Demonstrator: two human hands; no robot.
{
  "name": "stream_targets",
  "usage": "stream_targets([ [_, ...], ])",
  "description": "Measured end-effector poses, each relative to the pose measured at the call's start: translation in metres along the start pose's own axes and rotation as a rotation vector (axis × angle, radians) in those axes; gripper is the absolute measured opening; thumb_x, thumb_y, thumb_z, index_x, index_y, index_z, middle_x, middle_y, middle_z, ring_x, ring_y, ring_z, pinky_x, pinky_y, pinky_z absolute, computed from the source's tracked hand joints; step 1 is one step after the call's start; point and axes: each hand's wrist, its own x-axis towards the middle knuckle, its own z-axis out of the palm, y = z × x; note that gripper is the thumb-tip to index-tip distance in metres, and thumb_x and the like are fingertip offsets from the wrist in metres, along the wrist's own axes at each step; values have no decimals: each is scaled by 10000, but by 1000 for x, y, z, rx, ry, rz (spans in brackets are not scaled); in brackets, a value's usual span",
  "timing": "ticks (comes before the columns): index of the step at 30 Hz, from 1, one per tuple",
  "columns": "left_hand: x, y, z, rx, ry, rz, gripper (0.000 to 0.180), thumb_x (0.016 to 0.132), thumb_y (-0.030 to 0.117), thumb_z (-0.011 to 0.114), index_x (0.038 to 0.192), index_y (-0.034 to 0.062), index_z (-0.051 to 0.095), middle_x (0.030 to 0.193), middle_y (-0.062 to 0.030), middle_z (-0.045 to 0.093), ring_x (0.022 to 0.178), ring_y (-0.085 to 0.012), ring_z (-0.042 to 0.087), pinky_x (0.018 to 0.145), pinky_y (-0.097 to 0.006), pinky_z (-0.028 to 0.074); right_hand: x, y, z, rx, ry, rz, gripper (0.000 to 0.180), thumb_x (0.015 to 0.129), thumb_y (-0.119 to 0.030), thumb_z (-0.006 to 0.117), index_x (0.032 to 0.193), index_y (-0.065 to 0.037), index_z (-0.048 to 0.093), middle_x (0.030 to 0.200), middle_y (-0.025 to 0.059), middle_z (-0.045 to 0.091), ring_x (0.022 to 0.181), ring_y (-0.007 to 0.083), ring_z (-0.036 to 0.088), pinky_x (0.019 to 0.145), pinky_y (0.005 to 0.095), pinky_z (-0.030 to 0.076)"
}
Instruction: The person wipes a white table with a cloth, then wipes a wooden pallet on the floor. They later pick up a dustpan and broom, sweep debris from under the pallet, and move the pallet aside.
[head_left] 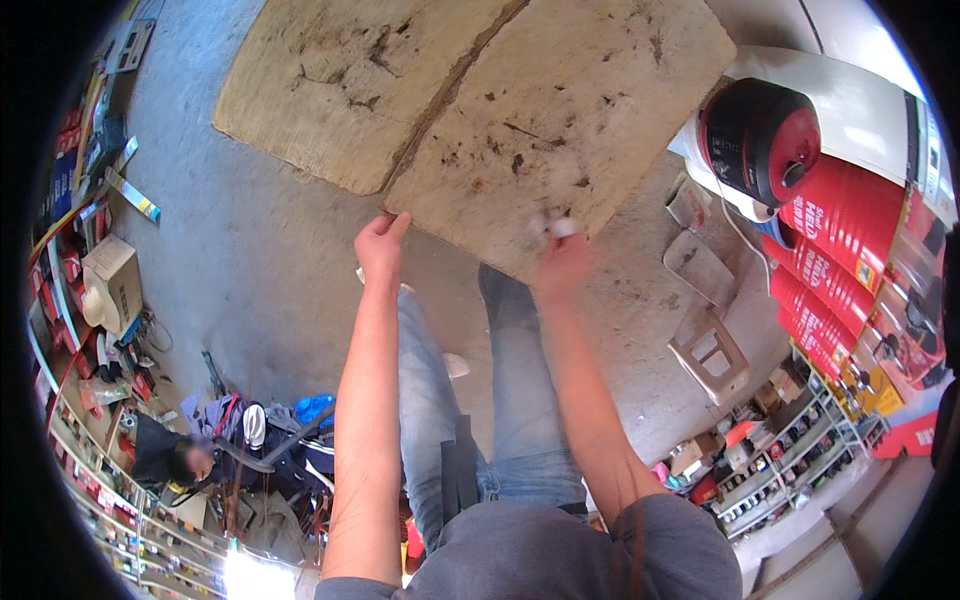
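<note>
A large stained cardboard sheet [560,110] lies tilted over the concrete floor, beside a second sheet [340,90] to its left. My left hand [381,245] grips the near left corner of the right-hand sheet. My right hand [560,260] is closed at its near edge, with a small white thing [565,228] showing at the fingertips. Whether the right hand pinches the sheet itself is blurred. My legs in blue jeans [500,400] stand below the sheet.
Red drums [840,250] and a red and black round appliance [760,140] stand at right, with a small stool [712,355] and shelves of boxes [790,450]. A person [190,460] crouches at lower left near tools and stocked shelves [70,300].
</note>
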Motion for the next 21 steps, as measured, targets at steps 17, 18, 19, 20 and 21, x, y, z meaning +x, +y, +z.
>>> stream_targets([
  [17, 0, 3, 3, -73, 35, 10, 170, 826, 116, 678, 925, -22, 683, 847, 3, 645, 761, -76, 530, 701, -234, 415, 57, -79, 16, 282, -39, 123, 187, 829, -89, 595, 920, 28, 482, 876, 211, 536, 811, 404, 531, 681, 453, 416],
  [18, -1, 3, 2, -94, 35, -12, 161, 827, 115, 675, 916, -19, 683, 839, 7, 643, 753, -74, 525, 693, -235, 412, 65, -83, 18, 291, 42, 54, 195, 824, -85, 599, 927, 30, 479, 873, 212, 531, 807, 406, 527, 679, 455, 413],
  [19, -2, 3, 1, -76, 35, 14, 160, 826, 114, 677, 915, -19, 683, 840, 7, 643, 754, -73, 525, 693, -236, 413, 72, -88, 19, 306, -12, 95, 202, 822, -86, 600, 931, 30, 475, 873, 211, 526, 803, 408, 523, 681, 456, 411],
  [20, -2, 3, 0, -58, 12, 11, 159, 825, 113, 679, 914, -19, 683, 840, 7, 643, 754, -72, 525, 693, -237, 413, 71, -95, 16, 333, 29, 63, 209, 821, -87, 602, 936, 30, 472, 873, 211, 521, 800, 409, 520, 682, 458, 408],
  [21, -2, 3, -2, -25, 8, -6, 159, 823, 111, 681, 913, -19, 683, 841, 8, 643, 755, -71, 525, 693, -239, 414, 75, -101, 14, 374, 101, -9, 216, 819, -88, 603, 940, 30, 468, 873, 210, 516, 796, 411, 516, 683, 460, 406],
])
